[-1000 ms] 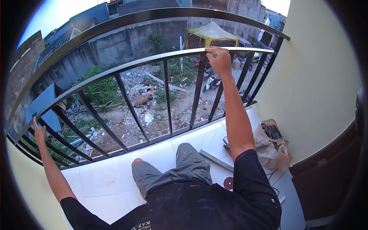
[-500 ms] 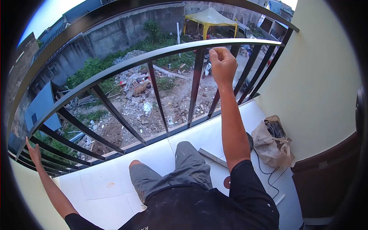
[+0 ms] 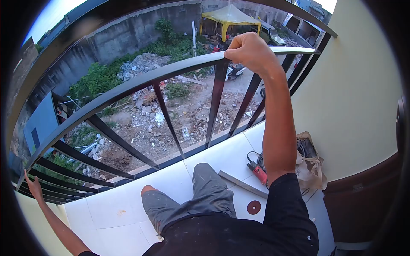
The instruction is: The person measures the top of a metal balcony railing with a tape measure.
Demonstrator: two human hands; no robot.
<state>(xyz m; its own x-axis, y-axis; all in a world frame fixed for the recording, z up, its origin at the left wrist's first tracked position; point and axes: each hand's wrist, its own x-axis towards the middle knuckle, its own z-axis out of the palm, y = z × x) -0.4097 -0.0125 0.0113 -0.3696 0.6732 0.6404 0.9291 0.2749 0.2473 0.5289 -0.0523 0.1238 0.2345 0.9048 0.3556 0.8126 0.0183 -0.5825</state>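
My right hand (image 3: 253, 52) is closed at the top of the dark, curved metal railing (image 3: 141, 85), thumb and fingertips pressed together against the rail's upper face. Whatever they pinch, if anything, is hidden or too small to see. At the far left, my left hand (image 3: 34, 187) reaches to the other end of the same rail. Its fingers point upward against the bar, apart from one another, with nothing visible in them. Slanting flat bars run from the rail down to the balcony floor.
On the white tiled floor (image 3: 115, 215) lie a metal bar (image 3: 242, 184), a red angle grinder (image 3: 257, 171) and a brown cutting disc (image 3: 253, 207). A cloth bag (image 3: 314, 168) leans near the right wall (image 3: 363, 85). Beyond the railing, rubble (image 3: 147, 123) and a yellow canopy (image 3: 230, 15) show below.
My right hand has moved up onto the rail, turning so its fingertips face left. My left hand stays by the rail's left end. The grinder and the whole disc now show beside my right arm.
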